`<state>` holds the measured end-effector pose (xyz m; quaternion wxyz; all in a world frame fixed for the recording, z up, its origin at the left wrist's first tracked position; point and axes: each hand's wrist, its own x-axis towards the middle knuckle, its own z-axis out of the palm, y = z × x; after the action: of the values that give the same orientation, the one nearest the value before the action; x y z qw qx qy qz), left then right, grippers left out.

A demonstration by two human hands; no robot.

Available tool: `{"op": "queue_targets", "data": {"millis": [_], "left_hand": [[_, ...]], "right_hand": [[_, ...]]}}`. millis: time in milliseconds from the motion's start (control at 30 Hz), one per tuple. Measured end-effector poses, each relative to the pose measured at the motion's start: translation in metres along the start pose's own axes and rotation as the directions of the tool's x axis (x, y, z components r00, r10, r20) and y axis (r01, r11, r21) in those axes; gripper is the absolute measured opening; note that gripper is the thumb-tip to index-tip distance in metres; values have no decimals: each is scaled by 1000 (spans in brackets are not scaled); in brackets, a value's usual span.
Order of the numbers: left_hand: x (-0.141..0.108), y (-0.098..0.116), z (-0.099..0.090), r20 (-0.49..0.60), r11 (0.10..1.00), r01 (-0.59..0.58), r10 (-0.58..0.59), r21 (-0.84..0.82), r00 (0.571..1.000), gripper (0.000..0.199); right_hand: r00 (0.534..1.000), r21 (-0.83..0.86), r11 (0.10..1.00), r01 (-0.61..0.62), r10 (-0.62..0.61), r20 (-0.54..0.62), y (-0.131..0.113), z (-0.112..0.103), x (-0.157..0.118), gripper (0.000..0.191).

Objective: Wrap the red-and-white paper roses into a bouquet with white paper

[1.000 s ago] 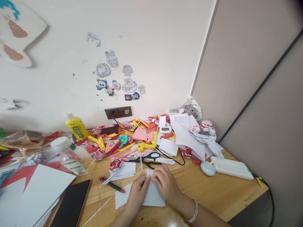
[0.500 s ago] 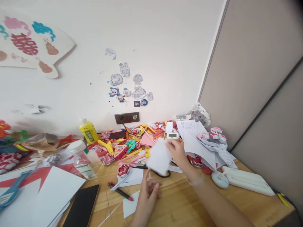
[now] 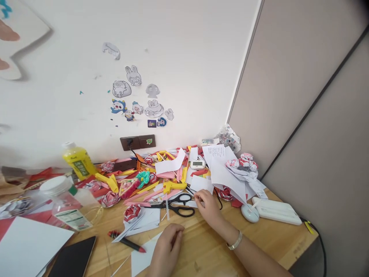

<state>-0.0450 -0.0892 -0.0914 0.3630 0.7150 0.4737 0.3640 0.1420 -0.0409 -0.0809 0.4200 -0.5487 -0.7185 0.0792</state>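
Note:
My left hand [image 3: 167, 246] rests low over the table with its fingers curled in. It is beside a white paper sheet [image 3: 142, 256], and nothing shows in its grasp. My right hand [image 3: 209, 209] hovers just right of the black-handled scissors [image 3: 181, 211], thumb and fingertips drawn together with nothing visible between them. Just behind its fingers lies a small white paper [image 3: 202, 184]; whether they touch is unclear. A yellow glue gun [image 3: 174, 186] with a clear glue stick lies behind the scissors. A curled white paper piece [image 3: 170, 165] is over the coloured scraps.
Left are a red-and-white paper rose [image 3: 132, 212], a black-and-red marker [image 3: 127, 241], a dark flat device [image 3: 73, 257], a clear jar [image 3: 67, 207] and a yellow bottle [image 3: 79, 161]. A digital timer [image 3: 197, 164] sits behind; a mouse [image 3: 250, 212] and white device [image 3: 278, 211] lie right.
The white paper in my right hand has left it, and a curled white piece now shows on the scraps. My right hand moved down; the left curled its fingers. The view shifted right.

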Motion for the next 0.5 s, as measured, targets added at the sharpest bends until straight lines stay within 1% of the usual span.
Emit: {"op": "queue_targets", "data": {"millis": [67,133,200,267,333,400,467,500], "left_hand": [[0,0,-1,-4,994,-86,87,63,996,24],[1,-1,-3,-5,983,-143,145,117,989,24],[3,-6,-4,-14,973,-170,175,155,985,23],[5,-13,-5,-26,969,-174,181,174,983,22],[5,-19,-5,-38,973,-157,165,167,986,22],[5,-22,-3,-38,987,-110,115,121,993,25],[4,-20,0,-19,1000,-22,22,12,1000,32],[3,-19,1,2,998,28,-28,-60,1000,36]], "right_hand": [[996,-73,995,66,-61,63,4,-2,-9,19],[987,-192,972,133,-112,114,9,0,-14,21],[986,-301,941,153,-125,110,16,2,-16,19],[991,-347,929,131,-113,72,21,1,-17,16],[996,-328,940,90,-79,47,20,-2,-19,18],[998,-244,968,58,-50,38,12,-7,-22,18],[997,-129,989,70,-64,46,-3,-8,-29,14],[994,-79,992,101,-97,57,-11,-8,-33,13]]}}
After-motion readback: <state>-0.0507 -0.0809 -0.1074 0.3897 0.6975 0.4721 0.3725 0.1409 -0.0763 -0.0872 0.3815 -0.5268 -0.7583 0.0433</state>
